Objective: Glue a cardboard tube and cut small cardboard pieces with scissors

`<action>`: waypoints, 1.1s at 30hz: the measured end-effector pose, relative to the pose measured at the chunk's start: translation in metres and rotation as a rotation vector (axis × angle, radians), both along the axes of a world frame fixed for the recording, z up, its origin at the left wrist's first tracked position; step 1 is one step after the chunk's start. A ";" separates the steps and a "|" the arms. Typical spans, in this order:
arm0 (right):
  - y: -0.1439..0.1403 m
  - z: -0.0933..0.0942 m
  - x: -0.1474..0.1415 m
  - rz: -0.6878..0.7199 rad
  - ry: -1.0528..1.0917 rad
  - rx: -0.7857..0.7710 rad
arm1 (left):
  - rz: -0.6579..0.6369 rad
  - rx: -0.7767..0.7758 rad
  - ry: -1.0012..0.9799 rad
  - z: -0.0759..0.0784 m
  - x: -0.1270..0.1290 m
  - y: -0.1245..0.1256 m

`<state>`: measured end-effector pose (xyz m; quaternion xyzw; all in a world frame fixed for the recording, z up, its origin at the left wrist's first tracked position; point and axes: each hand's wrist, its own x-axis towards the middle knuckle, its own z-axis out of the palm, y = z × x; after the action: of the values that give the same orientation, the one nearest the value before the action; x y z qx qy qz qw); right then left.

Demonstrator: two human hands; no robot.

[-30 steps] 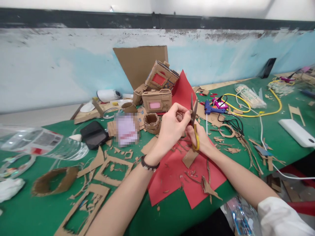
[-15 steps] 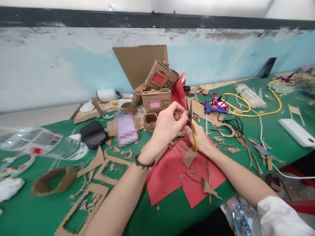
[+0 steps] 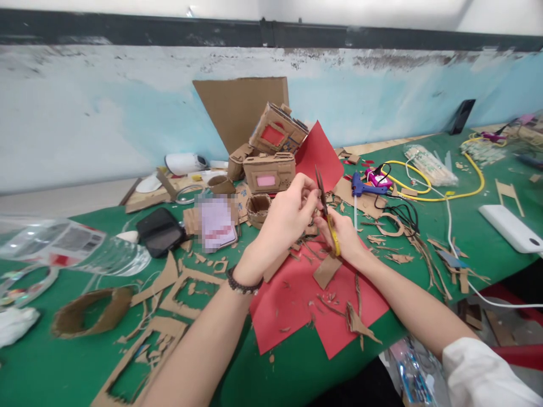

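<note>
My right hand (image 3: 343, 233) is wrapped round the yellow handle of a pair of scissors (image 3: 332, 233), whose dark blades point up and away and lie close together. Beside the blades, the fingers of my left hand (image 3: 291, 212) are pinched; what they hold is hidden behind them. Below both hands lies a red sheet (image 3: 292, 299) strewn with cardboard scraps, among them a small rectangular cardboard piece (image 3: 327, 271) and a torn strip (image 3: 356, 323). Just beyond my left hand stand a cardboard ring (image 3: 258, 210) and a cardboard camera model (image 3: 270, 172) with a pink window.
A second cardboard camera (image 3: 278, 129) leans behind, before a raised red sheet (image 3: 321, 155). To the right are a blue glue gun (image 3: 368, 185), yellow cable (image 3: 456, 196) and white power bank (image 3: 509, 228). Cardboard frames (image 3: 139, 362), a black case (image 3: 160, 232) and a clear bottle (image 3: 85, 243) lie left.
The scissor blades have come closer together, and both hands have shifted slightly left. At the back, the red sheet has spread out to the right and now covers the dark jar.
</note>
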<state>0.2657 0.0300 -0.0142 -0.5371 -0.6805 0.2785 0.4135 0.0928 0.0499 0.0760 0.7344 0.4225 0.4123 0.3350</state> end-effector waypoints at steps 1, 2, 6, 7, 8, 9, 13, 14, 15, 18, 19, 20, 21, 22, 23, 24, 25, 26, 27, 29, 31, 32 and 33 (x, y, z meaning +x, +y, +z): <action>-0.001 0.001 0.000 0.003 0.000 -0.003 | -0.005 -0.006 -0.038 0.000 0.000 0.000; -0.001 0.001 0.000 0.009 0.004 -0.010 | -0.004 -0.009 -0.077 0.000 -0.001 0.001; -0.002 -0.002 0.000 0.033 0.055 -0.042 | -0.004 -0.085 -0.246 0.003 -0.003 0.003; -0.002 -0.004 0.000 0.041 0.072 -0.043 | -0.013 -0.117 -0.284 0.004 -0.003 0.004; -0.001 -0.005 0.000 0.050 0.087 -0.041 | -0.023 -0.146 -0.312 0.005 -0.003 0.005; 0.000 -0.006 0.000 0.060 0.101 -0.037 | -0.031 -0.167 -0.331 0.005 -0.003 0.005; 0.001 -0.010 0.000 0.091 0.112 -0.016 | -0.047 -0.169 -0.334 0.003 -0.004 0.007; 0.001 -0.010 0.001 0.096 0.105 -0.008 | -0.050 -0.161 -0.324 0.003 -0.004 0.006; 0.001 -0.010 0.001 0.101 0.099 0.000 | -0.054 -0.154 -0.312 0.004 -0.004 0.006; 0.001 -0.010 0.000 0.101 0.095 0.013 | -0.056 -0.142 -0.278 0.005 -0.003 0.004; 0.001 -0.010 0.000 0.097 0.094 0.010 | -0.055 -0.139 -0.268 0.005 -0.003 0.003; 0.001 -0.010 0.000 0.091 0.088 0.005 | -0.052 -0.135 -0.259 0.005 -0.003 0.003; 0.001 -0.009 0.000 0.085 0.078 -0.003 | -0.046 -0.132 -0.251 0.005 -0.003 0.002; 0.001 -0.009 0.000 0.079 0.067 -0.009 | -0.039 -0.130 -0.244 0.005 -0.002 0.002; 0.001 -0.008 0.000 0.075 0.055 -0.012 | -0.031 -0.128 -0.239 0.004 -0.002 0.002; 0.001 -0.007 0.000 0.071 0.045 -0.013 | -0.025 -0.126 -0.235 0.003 -0.002 0.002; 0.000 -0.006 0.000 0.068 0.037 -0.012 | -0.018 -0.126 -0.232 0.003 -0.002 0.003; 0.000 -0.004 0.000 0.066 0.032 -0.010 | -0.014 -0.126 -0.230 0.002 -0.002 0.003; 0.000 -0.003 0.000 0.066 0.031 -0.006 | -0.009 -0.125 -0.228 0.002 -0.002 0.003; -0.001 -0.002 0.001 0.076 0.031 -0.002 | -0.002 -0.120 -0.225 0.002 -0.002 0.003; -0.001 -0.001 0.001 0.088 0.031 0.006 | 0.001 -0.114 -0.225 0.002 -0.002 0.003; -0.001 0.000 0.001 0.093 0.030 0.009 | 0.002 -0.110 -0.224 0.003 -0.002 0.003; -0.001 0.000 0.001 0.096 0.030 0.008 | 0.005 -0.106 -0.222 0.003 -0.002 0.003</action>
<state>0.2665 0.0289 -0.0145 -0.4979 -0.7003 0.3032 0.4121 0.0904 0.0529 0.0785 0.6645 0.4058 0.4690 0.4169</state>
